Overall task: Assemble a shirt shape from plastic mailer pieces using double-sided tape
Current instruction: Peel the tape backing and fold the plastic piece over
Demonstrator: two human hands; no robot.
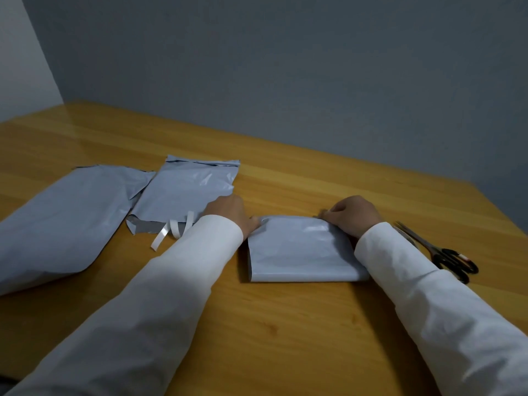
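Observation:
A small folded grey mailer piece lies flat on the wooden table in front of me. My left hand pinches its far left corner. My right hand pinches its far right corner with curled fingers. A second mailer piece lies behind my left hand, with white tape backing strips curling off its near edge. A large grey mailer piece lies at the far left.
Black-handled scissors lie on the table just right of my right sleeve. A grey wall stands behind the table's far edge. Bare wood shows near me and at the back right.

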